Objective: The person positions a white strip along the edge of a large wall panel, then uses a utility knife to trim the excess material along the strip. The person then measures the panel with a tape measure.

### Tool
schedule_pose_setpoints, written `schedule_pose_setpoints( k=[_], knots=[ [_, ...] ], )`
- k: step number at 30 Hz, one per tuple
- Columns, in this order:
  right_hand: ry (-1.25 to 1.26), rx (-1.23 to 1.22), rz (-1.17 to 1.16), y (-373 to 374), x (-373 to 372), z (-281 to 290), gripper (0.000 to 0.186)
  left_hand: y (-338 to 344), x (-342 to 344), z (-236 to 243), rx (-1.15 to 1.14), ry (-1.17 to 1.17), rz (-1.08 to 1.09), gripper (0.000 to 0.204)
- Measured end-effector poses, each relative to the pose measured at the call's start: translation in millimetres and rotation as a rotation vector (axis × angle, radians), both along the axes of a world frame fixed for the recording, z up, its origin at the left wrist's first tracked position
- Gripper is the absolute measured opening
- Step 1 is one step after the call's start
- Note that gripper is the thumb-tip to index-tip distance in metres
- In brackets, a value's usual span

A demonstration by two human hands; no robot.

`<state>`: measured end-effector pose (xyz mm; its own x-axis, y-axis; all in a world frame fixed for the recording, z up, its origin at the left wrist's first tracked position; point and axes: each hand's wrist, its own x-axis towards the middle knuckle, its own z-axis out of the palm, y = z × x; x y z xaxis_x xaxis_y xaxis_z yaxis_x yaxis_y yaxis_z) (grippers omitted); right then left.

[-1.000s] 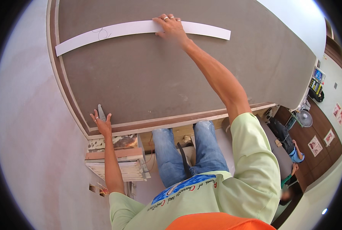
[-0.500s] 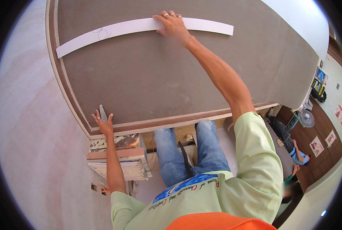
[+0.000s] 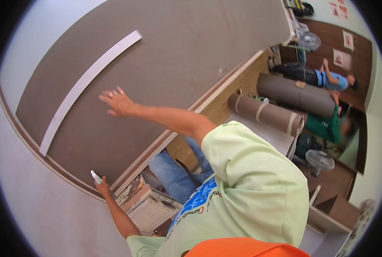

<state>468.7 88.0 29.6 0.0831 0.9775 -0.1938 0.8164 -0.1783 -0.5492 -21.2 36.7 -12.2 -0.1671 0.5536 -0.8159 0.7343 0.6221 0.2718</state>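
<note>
A long white strip (image 3: 86,80) lies on the grey-brown table surface (image 3: 178,55). It looks bent by the lens, and faint pencil marks show near its near end. My right hand (image 3: 119,103) hovers to the right of the strip, apart from it, fingers spread and holding nothing. At the table's near left corner, my left hand (image 3: 102,187) is closed around a slim pale tool with a tapered tip (image 3: 96,176), which points away from me. Its exact kind cannot be made out.
A wooden rim (image 3: 165,138) edges the table. Below it, at my left, stands a stack of boards (image 3: 152,210). Brown rolls (image 3: 263,112) lie to the right. A person in blue (image 3: 332,80) and one in green (image 3: 323,125) are beyond, near fans (image 3: 319,160).
My right hand has let go of the strip and drawn back from it. My left hand has closed on the tool that lay by its fingers. The view has swung to the right.
</note>
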Motion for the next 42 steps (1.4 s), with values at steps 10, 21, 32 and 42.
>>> schedule_pose_setpoints(
  k=[10,21,32,42],
  knots=[
    [0.104,-0.634,-0.908,-452,65,121,0.062,-60,219,104,-0.079,-0.369,-0.25,0.045],
    [0.503,-0.069,-1.467,-640,143,243,0.053,-174,385,257,-0.253,-0.501,-0.703,0.037],
    [0.696,-0.156,-1.665,-830,116,224,0.046,-247,494,312,-0.207,-0.38,-1.124,0.044],
    [0.858,1.005,-1.797,-810,163,339,0.042,-286,595,316,-0.108,-0.316,-1.615,0.055]
  ],
)
